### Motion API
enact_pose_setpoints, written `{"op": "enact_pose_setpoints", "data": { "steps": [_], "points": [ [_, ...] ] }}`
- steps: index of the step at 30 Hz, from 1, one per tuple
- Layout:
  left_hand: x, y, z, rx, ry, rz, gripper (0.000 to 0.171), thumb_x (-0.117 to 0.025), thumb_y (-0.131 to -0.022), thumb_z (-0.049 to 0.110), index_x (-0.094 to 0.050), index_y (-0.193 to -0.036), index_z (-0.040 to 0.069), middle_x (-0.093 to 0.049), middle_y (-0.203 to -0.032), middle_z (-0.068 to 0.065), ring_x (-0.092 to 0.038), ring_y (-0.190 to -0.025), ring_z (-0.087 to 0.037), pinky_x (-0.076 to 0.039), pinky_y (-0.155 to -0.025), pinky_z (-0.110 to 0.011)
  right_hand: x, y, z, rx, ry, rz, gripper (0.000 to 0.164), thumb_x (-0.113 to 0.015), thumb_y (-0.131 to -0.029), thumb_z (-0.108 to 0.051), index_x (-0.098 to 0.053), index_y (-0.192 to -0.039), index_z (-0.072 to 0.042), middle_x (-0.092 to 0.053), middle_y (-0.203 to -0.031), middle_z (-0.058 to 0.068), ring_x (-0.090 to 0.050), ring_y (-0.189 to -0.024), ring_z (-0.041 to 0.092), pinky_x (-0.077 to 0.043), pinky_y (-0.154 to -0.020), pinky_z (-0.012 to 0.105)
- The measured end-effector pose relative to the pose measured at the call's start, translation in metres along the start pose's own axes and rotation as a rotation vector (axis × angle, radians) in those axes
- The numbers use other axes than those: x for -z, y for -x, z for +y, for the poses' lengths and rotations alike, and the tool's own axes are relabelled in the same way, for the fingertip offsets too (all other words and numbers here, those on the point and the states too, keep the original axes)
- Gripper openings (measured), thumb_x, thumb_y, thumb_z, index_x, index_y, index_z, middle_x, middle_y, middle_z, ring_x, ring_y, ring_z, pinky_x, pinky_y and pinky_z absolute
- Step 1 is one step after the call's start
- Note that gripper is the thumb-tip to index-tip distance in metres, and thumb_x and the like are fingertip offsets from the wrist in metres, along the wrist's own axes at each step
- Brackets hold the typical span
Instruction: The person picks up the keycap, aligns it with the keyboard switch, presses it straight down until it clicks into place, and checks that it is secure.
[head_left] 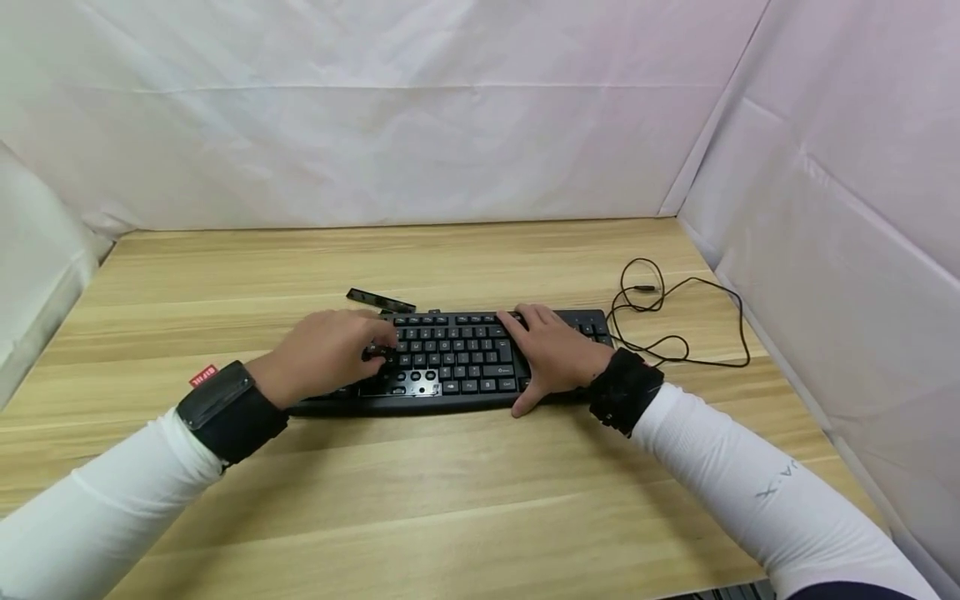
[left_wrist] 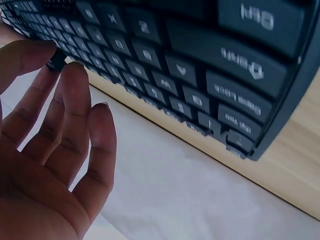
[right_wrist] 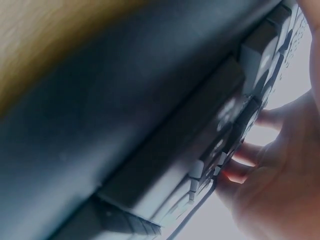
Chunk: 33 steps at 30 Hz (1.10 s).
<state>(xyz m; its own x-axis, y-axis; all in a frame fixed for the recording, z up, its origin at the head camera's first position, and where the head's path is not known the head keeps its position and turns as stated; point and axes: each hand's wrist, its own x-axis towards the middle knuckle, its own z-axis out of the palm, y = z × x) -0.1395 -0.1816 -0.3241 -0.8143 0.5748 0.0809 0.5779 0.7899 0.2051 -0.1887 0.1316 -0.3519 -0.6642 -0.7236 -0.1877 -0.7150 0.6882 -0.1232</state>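
Observation:
A black keyboard point(head_left: 480, 400) lies on the wooden table, with its keycaps off in a glossy front patch where several bare key posts show. Above its left part, my left hand point(head_left: 330, 352) pinches a small black keycap point(left_wrist: 56, 60) between thumb and fingertips. Spread across the right part of the keyboard is my right hand point(head_left: 555, 350). Its thumb lies at the front edge and its fairly straight fingers reach the back edge. Just behind the keyboard sits a long, narrow black piece point(head_left: 381, 300) that looks like a space bar.
A thin black cable point(head_left: 678, 360) runs in loose loops on the table to the right of the keyboard, its plug point(head_left: 645, 288) among them. White cloth walls point(head_left: 420, 158) stand behind the table and along its sides. A small black piece point(head_left: 433, 312) shows at the keyboard's back edge.

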Motion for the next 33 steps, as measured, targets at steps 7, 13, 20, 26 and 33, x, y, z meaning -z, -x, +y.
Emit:
{"op": "enact_pose_setpoints", "data": {
  "steps": [7, 13, 20, 26, 33],
  "points": [
    [-0.011, 0.001, 0.009, -0.021, 0.005, 0.021, 0.022, -0.076, -0.076, 0.016, -0.072, -0.098, 0.015, -0.066, -0.095, -0.001, -0.059, -0.069, -0.011, -0.054, -0.055, -0.034, -0.002, 0.0, 0.001, -0.01, -0.006, -0.002, 0.137, -0.071, -0.05, -0.076, -0.012, -0.15, -0.003, -0.022, -0.147, 0.029, -0.02, -0.132, 0.039, -0.031, -0.105, 0.055],
    [-0.017, 0.0, 0.017, -0.052, 0.019, 0.037, 0.024, -0.076, -0.076, 0.015, -0.072, -0.1, 0.013, -0.066, -0.096, -0.003, -0.06, -0.072, -0.012, -0.055, -0.058, -0.033, -0.003, 0.0, 0.001, -0.015, -0.009, -0.002, 0.137, -0.072, -0.05, -0.075, -0.012, -0.15, -0.003, -0.022, -0.147, 0.029, -0.02, -0.131, 0.038, -0.031, -0.105, 0.055],
    [-0.023, -0.005, 0.023, -0.045, 0.011, 0.016, 0.026, -0.077, -0.076, 0.016, -0.071, -0.101, 0.013, -0.069, -0.098, -0.003, -0.062, -0.08, -0.015, -0.056, -0.063, -0.035, -0.002, 0.001, 0.0, -0.01, -0.008, 0.009, 0.137, -0.073, -0.05, -0.074, -0.014, -0.15, -0.002, -0.024, -0.146, 0.029, -0.021, -0.13, 0.038, -0.031, -0.105, 0.055],
    [-0.028, -0.007, 0.024, -0.063, -0.027, 0.035, 0.022, -0.077, -0.076, 0.017, -0.072, -0.096, 0.012, -0.071, -0.092, -0.004, -0.063, -0.076, -0.016, -0.056, -0.064, -0.037, -0.003, 0.0, 0.001, -0.013, -0.01, 0.009, 0.138, -0.072, -0.049, -0.076, -0.013, -0.15, -0.003, -0.023, -0.146, 0.029, -0.02, -0.131, 0.038, -0.031, -0.105, 0.055],
    [-0.031, -0.009, 0.024, -0.084, -0.041, 0.055, 0.017, -0.078, -0.075, 0.017, -0.074, -0.091, 0.013, -0.069, -0.088, -0.003, -0.062, -0.074, -0.015, -0.054, -0.064, -0.038, -0.003, -0.001, 0.001, -0.012, -0.013, 0.005, 0.138, -0.071, -0.049, -0.076, -0.012, -0.15, -0.003, -0.022, -0.147, 0.028, -0.019, -0.132, 0.039, -0.03, -0.106, 0.055]
  ]
}}
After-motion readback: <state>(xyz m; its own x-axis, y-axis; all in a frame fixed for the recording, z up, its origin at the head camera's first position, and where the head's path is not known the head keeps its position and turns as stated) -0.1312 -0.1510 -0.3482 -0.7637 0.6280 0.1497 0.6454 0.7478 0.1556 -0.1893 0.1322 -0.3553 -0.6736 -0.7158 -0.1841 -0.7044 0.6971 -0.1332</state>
